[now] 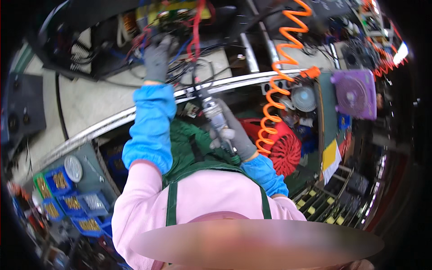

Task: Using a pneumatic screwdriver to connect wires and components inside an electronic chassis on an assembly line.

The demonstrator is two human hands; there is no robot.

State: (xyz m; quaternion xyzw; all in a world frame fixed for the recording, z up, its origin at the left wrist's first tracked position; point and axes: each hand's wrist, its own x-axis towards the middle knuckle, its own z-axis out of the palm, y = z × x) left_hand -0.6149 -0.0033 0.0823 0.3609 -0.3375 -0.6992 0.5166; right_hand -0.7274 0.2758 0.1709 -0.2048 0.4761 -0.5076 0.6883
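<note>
My left hand (157,57), in a grey glove with a blue sleeve cover, reaches into a black casing (101,74) on the bench. Its fingers are bent among red and blue wires beside a yellow-wrapped transformer (173,14); what they grip is hidden. My right hand (237,135), also gloved in grey, is wrapped round a silver power screwdriver (215,116). The tool lies slanted in front of my green apron (193,141), its upper end near the bench edge. Black cables (204,67) lie loose between the casing and the tool.
An orange coiled hose (281,47) hangs down right of the tool. Below it stands a red stool (285,150). A purple fan (355,94) is at the right. Blue bins (72,204) of small metal parts stand lower left, and a dark box (22,110) sits far left.
</note>
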